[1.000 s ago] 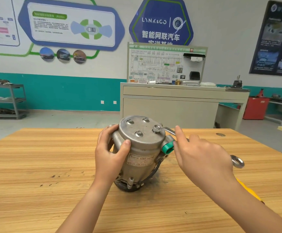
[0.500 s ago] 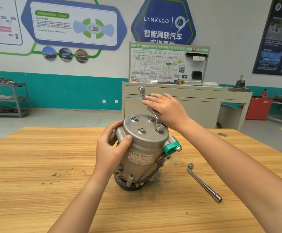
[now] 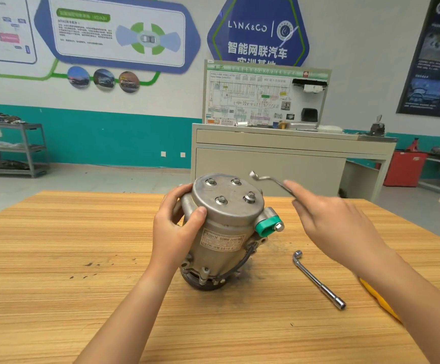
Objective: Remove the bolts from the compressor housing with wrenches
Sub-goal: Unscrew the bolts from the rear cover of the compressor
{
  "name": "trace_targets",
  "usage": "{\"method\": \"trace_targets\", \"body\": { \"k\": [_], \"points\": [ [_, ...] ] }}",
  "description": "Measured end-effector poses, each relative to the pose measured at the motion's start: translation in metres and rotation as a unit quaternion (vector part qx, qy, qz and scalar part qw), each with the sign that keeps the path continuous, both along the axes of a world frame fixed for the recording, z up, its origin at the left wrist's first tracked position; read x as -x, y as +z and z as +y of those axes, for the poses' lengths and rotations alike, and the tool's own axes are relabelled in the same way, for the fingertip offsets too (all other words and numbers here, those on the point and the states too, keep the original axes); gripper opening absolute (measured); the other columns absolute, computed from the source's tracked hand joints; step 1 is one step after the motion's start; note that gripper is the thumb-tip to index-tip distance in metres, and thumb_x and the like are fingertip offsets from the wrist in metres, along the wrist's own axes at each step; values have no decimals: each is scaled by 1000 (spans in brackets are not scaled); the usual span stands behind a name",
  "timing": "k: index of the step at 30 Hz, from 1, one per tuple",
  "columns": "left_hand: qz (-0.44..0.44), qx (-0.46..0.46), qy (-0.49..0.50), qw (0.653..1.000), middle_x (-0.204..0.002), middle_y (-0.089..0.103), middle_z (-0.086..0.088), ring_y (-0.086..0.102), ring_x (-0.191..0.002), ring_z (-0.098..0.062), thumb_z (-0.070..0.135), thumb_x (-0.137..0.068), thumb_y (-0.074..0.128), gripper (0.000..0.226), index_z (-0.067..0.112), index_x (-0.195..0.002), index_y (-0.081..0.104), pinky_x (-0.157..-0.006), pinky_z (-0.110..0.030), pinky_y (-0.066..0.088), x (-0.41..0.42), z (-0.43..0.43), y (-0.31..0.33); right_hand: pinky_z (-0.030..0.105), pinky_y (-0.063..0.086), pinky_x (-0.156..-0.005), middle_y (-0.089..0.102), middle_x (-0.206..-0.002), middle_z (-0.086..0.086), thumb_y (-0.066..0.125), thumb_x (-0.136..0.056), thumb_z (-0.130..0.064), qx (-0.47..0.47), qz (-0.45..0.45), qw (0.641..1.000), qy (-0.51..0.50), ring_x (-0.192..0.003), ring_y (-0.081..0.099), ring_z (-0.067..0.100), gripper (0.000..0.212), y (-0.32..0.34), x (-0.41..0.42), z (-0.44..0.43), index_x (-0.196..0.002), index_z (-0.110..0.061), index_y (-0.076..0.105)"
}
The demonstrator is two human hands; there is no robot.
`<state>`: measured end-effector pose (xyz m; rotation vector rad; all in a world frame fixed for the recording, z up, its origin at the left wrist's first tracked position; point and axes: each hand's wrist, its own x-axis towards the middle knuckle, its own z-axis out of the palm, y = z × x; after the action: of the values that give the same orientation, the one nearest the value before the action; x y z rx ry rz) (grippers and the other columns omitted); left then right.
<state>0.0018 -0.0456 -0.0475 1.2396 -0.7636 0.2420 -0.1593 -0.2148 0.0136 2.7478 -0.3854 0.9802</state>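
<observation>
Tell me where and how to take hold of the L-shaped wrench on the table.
Grip the L-shaped wrench at the middle of its long straight shaft, from above, fingers across it. It lies flat on the table; the bent end, nearer the compressor, looks too short to hold.

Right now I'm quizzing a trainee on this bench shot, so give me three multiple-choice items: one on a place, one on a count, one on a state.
1. Where is the L-shaped socket wrench?
A) on the table, right of the compressor
B) on the compressor's top
C) on the floor

2. How many bolts stand in the end cover?
A) two
B) four
C) six

3. The ring wrench in the right hand is:
A) lying on the table
B) seated on a bolt
C) held in the air, clear of the bolts

Answers: 1 A, it lies on the wood beside the compressor; 2 B, four heads show on the end cover; 3 C, its ring end hangs free.
</observation>
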Motion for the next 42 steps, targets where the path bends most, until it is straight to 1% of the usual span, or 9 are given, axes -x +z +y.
{"method": "trace_targets", "body": {
  "k": [4,7,13,20,24,29,34,37,42],
  "points": [
    [-2,-4,5,1000,-121,60,-2,60,-102,1,23,-70,61,38,32,-107,57,-83,-16,51,1,0,0,30,39,-59,62,-88,-5,24,-99,-34,-10,52,997,-55,-81,58,20,45,-3,9,8,-142,-43,13],
    [-3,-6,7,1000,-121,60,-1,60,-102,2,23,-71,61,38,32,-108,57,-84,-17,51,2,0,0,30,43,-58,52,-74,-7,25,-99,-29,-1,70,995,-68,-74,55,19,48,-1,10,16,-143,-42,8],
    [-11,-9,26,1000,-122,59,-3,58,-110,-9,25,-71,60,38,33,-108,56,-92,-27,51,4,-1,-3,27,16,-40,25,-62,-2,35,-86,-1,74,169,972,-148,-59,35,18,70,10,5,56,-146,-15,2],
    [-28,-42,51,997,-121,56,5,56,-112,-10,34,-68,63,38,44,-103,53,-90,-20,50,6,-9,3,25,18,-40,59,-98,0,39,-87,0,91,195,963,-164,-87,59,24,56,27,0,56,-139,-8,22],
    [-35,-53,75,995,-119,53,8,54,-113,-10,52,-59,60,44,46,-102,50,-96,-27,46,8,-19,7,26,18,-39,40,-64,1,36,-84,1,66,156,971,-172,-62,39,19,39,28,-3,47,-120,-13,40],
    [-23,-42,69,996,-120,52,10,54,-113,-8,46,-64,67,41,44,-103,52,-94,-24,47,9,-18,4,26,16,-37,29,-56,-4,40,-87,-3,87,113,974,-177,-45,27,13,57,5,-3,35,-140,-18,24],
    [-15,-16,30,999,-125,56,-1,58,-109,-7,13,-78,72,39,37,-105,56,-90,-23,52,3,-7,0,24,36,-31,51,-49,7,61,-85,-17,122,-105,987,6,-35,46,23,25,-18,-6,-15,-105,-5,69],
    [-10,-19,20,1000,-127,56,-4,59,-109,-9,25,-68,66,39,37,-104,57,-93,-29,51,3,-1,1,48,54,-66,67,-78,17,59,-85,-10,89,-141,981,103,-69,65,32,24,-14,-36,-42,-103,4,67],
    [-9,-27,5,1000,-124,58,-3,61,-103,-2,25,-67,66,39,35,-104,58,-88,-26,53,-2,6,2,54,38,-93,63,-116,17,58,-85,-9,102,-81,979,160,-109,58,35,29,22,-107,-32,-113,-4,64]
  ]
}}
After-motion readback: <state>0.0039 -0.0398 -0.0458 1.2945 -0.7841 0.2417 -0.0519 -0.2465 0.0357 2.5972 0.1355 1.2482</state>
